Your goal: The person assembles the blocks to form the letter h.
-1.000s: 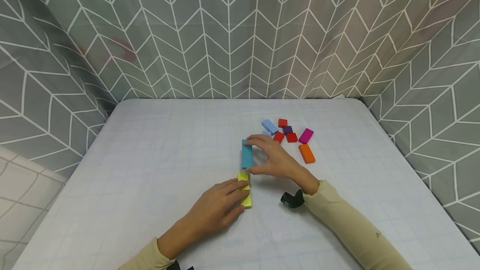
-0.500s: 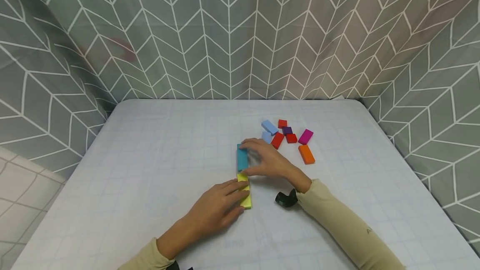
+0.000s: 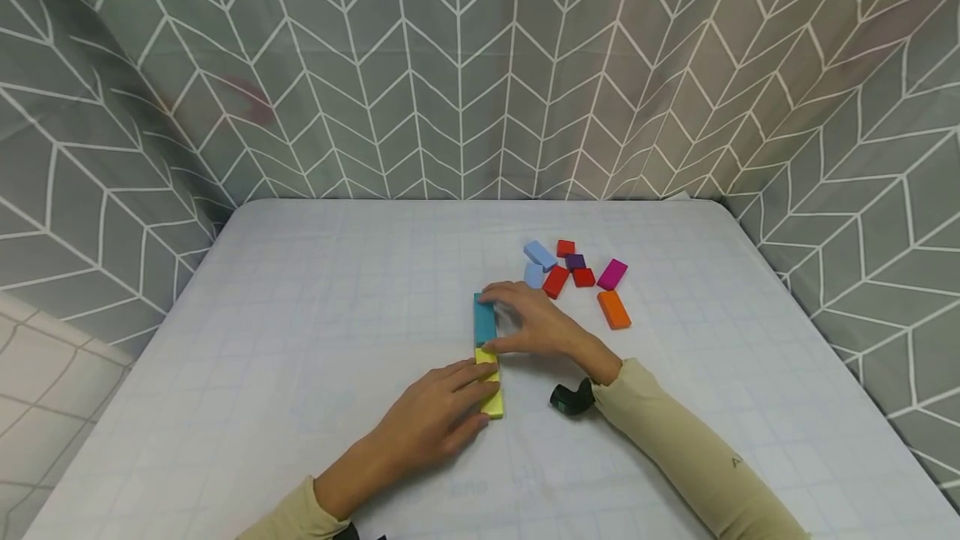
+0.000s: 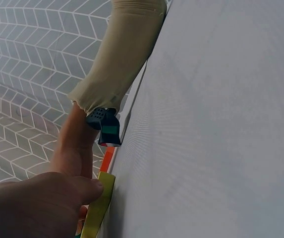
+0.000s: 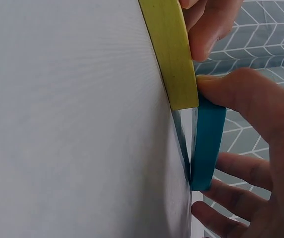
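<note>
A teal block (image 3: 485, 321) and a yellow block (image 3: 491, 403) lie end to end in a line on the white table. My left hand (image 3: 435, 411) rests on the yellow block, its extended fingers across the top and the thumb by the near end. In the left wrist view the thumb (image 4: 89, 189) lies against the yellow block (image 4: 98, 208). With thumb and fingers my right hand (image 3: 536, 322) pinches the teal block by its two ends. The right wrist view shows the right thumb (image 5: 231, 89) where the teal block (image 5: 208, 144) meets the yellow block (image 5: 174, 64).
Beyond the right hand lie several loose blocks: light blue (image 3: 540, 255), red (image 3: 556, 282), dark purple (image 3: 575, 262), magenta (image 3: 612, 274) and orange (image 3: 614, 309). A patterned grey curtain (image 3: 457, 73) hangs behind the table (image 3: 315, 290). A black wrist device (image 3: 572, 397) hangs under the right sleeve.
My right hand has brought the teal block nearer and slightly left, closing the gap to the yellow block's far end. The left hand has stayed on the yellow block.
</note>
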Tool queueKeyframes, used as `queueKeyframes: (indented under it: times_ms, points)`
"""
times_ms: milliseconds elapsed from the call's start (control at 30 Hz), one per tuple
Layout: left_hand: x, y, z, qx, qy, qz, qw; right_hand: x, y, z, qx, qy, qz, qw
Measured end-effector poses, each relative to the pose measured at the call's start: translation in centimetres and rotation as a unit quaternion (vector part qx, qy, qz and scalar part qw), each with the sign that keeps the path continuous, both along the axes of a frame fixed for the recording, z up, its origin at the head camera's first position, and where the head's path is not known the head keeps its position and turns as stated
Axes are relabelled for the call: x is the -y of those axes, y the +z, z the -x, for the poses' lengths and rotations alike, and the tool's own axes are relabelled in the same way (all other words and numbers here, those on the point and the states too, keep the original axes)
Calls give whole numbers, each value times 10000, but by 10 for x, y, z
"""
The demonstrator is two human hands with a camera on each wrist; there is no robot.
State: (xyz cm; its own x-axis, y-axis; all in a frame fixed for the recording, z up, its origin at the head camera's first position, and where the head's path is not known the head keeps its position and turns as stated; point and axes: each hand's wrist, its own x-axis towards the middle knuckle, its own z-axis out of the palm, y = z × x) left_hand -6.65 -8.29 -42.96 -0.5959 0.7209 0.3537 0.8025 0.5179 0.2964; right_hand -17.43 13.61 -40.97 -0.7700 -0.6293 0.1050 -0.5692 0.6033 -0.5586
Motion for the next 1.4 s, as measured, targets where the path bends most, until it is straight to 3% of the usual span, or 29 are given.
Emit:
queueKeyframes:
  times_ms: [367, 633, 1400]
  points:
    - [1, 0, 0, -82, -76, -80, 9999, -1, -1, 2, -64, 145, -234, 9996]
    - [0, 1, -2, 126, 101, 128, 9998, -1, -2, 1, -69, 182, -333, 9993]
    - [0, 2, -3, 181, 115, 98, 9997, -2, -1, -1, -48, 125, -64, 9999]
